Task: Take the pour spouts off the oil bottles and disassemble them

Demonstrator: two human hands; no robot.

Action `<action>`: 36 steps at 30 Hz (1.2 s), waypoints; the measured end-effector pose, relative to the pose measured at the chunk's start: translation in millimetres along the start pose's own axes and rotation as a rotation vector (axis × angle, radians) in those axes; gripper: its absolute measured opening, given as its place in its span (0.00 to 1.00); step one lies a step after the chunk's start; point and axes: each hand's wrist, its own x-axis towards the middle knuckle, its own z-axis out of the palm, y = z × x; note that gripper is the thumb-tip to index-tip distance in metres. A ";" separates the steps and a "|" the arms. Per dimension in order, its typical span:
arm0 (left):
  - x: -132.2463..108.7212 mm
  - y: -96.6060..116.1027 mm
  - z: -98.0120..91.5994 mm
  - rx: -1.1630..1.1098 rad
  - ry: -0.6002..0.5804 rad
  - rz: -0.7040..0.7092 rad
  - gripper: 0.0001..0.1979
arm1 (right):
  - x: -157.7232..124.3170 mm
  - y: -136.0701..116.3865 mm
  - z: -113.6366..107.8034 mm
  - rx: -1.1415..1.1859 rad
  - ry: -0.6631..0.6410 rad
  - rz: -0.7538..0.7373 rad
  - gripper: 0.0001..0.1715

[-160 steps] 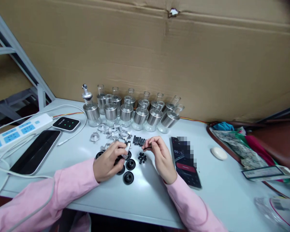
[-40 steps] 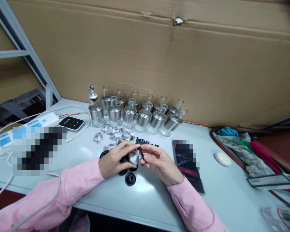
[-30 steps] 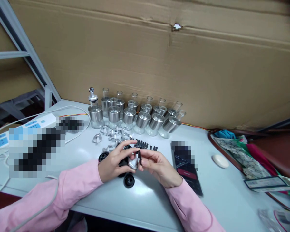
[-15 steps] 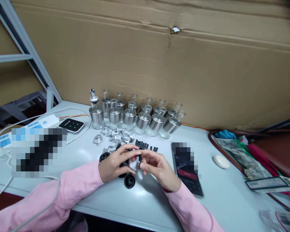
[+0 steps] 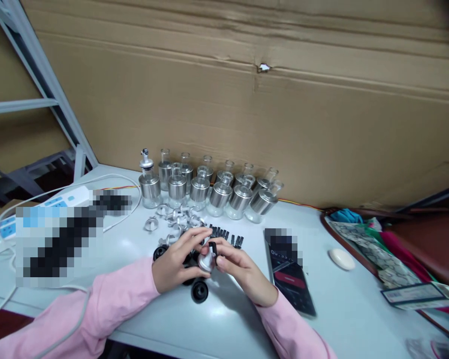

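My left hand (image 5: 177,264) is closed around a round silver bottle-stopper cap (image 5: 205,261), held just above the table between thumb and fingers. A small black lever piece (image 5: 212,248) stands at the cap's right side. Thumb and fingertips of my right hand (image 5: 249,279) pinch at this lever piece against the cap. Under and beside the left hand lie round black stopper bases (image 5: 199,290), some partly hidden by it. Beyond the hands are loose silver caps (image 5: 151,224) in a heap and a row of black lever pieces (image 5: 220,232).
Two rows of glass bottles with metal sleeves (image 5: 221,193) stand at the back; the leftmost bottle (image 5: 149,189) carries a fitted pourer top. A phone (image 5: 294,284) lies right, near a white oval object (image 5: 341,259). A power strip (image 5: 73,197) and white cables are left.
The view has tilted up slightly, so everything sits a little lower. The black lever piece shows more plainly at the cap, and my right fingertips have shifted slightly on it.
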 end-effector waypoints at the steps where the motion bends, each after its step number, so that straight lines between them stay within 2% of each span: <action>1: 0.1 -0.3 -0.1 0.003 0.003 0.008 0.30 | 0.0 0.6 0.0 0.015 0.005 0.003 0.18; 5: 0.7 -0.1 -1.5 0.026 -0.037 0.030 0.27 | -0.1 4.6 0.7 0.045 0.017 0.014 0.16; 8: 2.4 1.2 -5.5 0.082 -0.071 0.068 0.28 | 0.3 5.0 1.4 0.039 0.043 0.004 0.16; 10: 6.1 1.0 -11.4 0.141 -0.028 0.102 0.31 | 0.3 3.9 1.9 0.042 0.056 0.008 0.17; 12: 12.4 -2.3 -20.4 0.203 0.132 0.057 0.31 | -0.1 3.1 2.4 0.053 0.076 0.025 0.17; 14: 20.8 -10.9 -31.5 0.258 0.381 -0.079 0.26 | -0.7 3.8 3.2 0.063 0.105 0.042 0.18; 15: 25.2 -17.5 -37.2 0.262 0.484 -0.142 0.28 | -1.0 4.9 3.8 0.072 0.118 0.048 0.18; 16: 29.5 -25.2 -42.6 0.276 0.534 -0.179 0.30 | -1.2 6.5 4.4 0.084 0.130 0.053 0.18; 17: 33.4 -33.7 -47.3 0.298 0.540 -0.199 0.31 | -1.4 8.4 5.1 0.107 0.141 0.057 0.18; 20: 43.5 -58.5 -55.8 0.350 0.442 -0.220 0.32 | -1.3 13.5 6.7 0.216 0.172 0.042 0.21; 22: 49.7 -70.4 -56.8 0.377 0.408 -0.224 0.33 | -1.0 15.0 6.7 0.264 0.194 0.018 0.24; 24: 55.4 -77.8 -55.6 0.409 0.418 -0.232 0.33 | -0.6 14.8 5.7 0.274 0.221 0.001 0.23; 28: 61.7 -85.9 -52.2 0.396 0.470 -0.255 0.30 | 0.1 14.0 3.0 0.263 0.281 -0.019 0.18; 32: 60.2 -91.7 -50.5 0.322 0.518 -0.245 0.32 | 1.0 16.4 1.6 0.246 0.329 -0.043 0.17; 36: 57.4 -89.2 -51.3 0.291 0.510 -0.196 0.29 | 1.0 15.1 0.6 0.235 0.415 -0.064 0.17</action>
